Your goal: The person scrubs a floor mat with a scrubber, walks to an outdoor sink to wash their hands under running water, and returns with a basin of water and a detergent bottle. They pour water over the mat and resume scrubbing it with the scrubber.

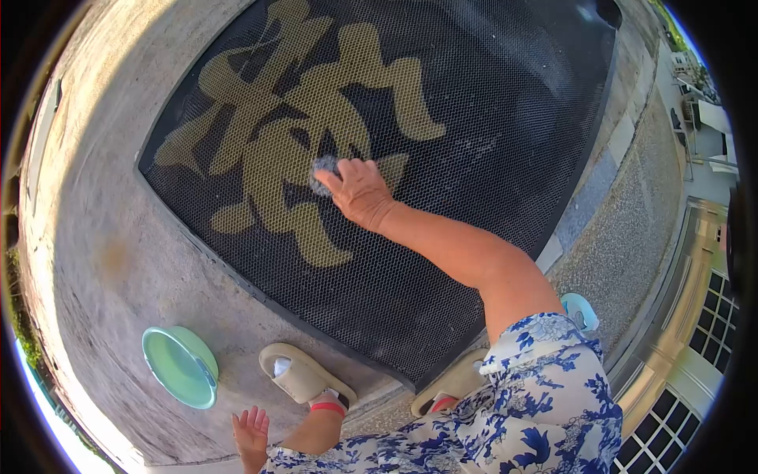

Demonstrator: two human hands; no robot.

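My right hand (363, 192) is closed around a grey, fuzzy-looking scouring pad (322, 175) and presses it to the large black mat (489, 205). The pad lies over the yellow-gold character pattern (272, 162) woven into the mat, near its middle. Part of the pad is hidden under my fingers. Low in the view, my left hand (251, 433) hangs with fingers stretched out and nothing in it, off the mat and below a green basin (180, 367).
The green basin holds what looks like water, on the concrete ground (103, 237) left of my slippered foot (304, 375). A light blue container (580, 312) stands beyond my right elbow. Paving strips run along the mat's right edge, with a building wall further right.
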